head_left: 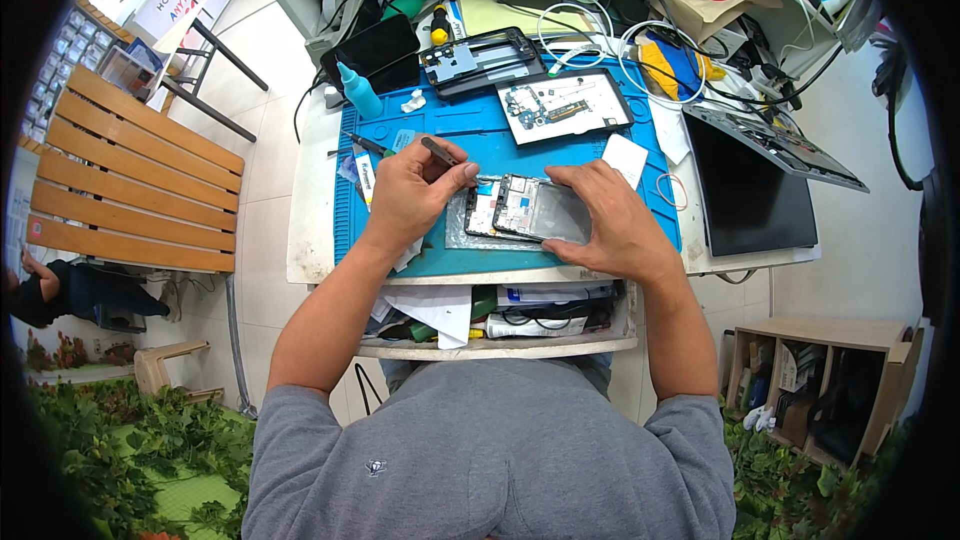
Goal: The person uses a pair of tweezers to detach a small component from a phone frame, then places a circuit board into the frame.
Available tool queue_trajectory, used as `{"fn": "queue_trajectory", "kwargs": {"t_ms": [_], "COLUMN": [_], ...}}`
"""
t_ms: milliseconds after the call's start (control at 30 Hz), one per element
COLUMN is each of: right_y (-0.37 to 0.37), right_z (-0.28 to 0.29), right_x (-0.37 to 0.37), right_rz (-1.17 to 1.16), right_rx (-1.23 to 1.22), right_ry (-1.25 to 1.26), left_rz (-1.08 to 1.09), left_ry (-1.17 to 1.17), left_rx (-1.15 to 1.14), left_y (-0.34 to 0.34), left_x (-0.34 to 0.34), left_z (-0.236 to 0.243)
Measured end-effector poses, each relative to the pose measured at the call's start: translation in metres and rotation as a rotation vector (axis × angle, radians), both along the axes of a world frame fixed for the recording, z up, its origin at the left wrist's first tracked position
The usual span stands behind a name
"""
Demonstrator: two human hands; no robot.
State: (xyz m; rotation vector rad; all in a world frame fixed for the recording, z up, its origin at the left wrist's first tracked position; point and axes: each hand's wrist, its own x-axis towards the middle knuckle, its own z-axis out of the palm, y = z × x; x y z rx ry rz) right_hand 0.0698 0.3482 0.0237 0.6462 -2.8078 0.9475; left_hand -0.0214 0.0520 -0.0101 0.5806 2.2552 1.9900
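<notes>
A lane is left open on the blue mat (462, 126) just beyond the left hand (415, 188), and then the way is barred by a black frame (480, 61) and a white panel (602, 106)! Farther left, passage is pinched by a blue bottle (361, 94); beyond the right hand (612, 220), reach is hemmed by a white card (625, 157), then a dark screen (752, 192)

Both hands gripping, close together

From my end I see the left hand (415, 185) pinched, thumb meeting curled fingers. The right hand (608, 218) grips wider, thumb set apart from bent fingers. Both bare forearms (335, 308) slant inward.
</notes>
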Motion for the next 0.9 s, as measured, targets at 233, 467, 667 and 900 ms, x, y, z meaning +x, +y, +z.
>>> {"fn": "queue_trajectory", "kwargs": {"t_ms": [233, 467, 667, 900], "right_y": [0.0005, 0.0004, -0.0004, -0.0003], "right_z": [-0.0008, 0.0003, -0.0002, -0.0011], "right_x": [-0.0003, -0.0002, 0.0001, -0.0001], "right_rz": [0.003, 0.001, -0.008, -0.006], "right_rx": [0.009, 0.009, 0.007, 0.002], "right_ry": [0.006, 0.004, -0.001, 0.0], "left_rz": [0.008, -0.009, -0.009, 0.016], "left_ry": [0.038, 0.042, 0.02, 0.036], "left_rx": [-0.079, -0.046, -0.055, -0.022], "left_y": [-0.0018, -0.0022, -0.0014, 0.002], "left_x": [0.0011, 0.0022, 0.0016, 0.0027], "left_z": [0.0018, 0.0019, 0.0001, -0.0008]}}
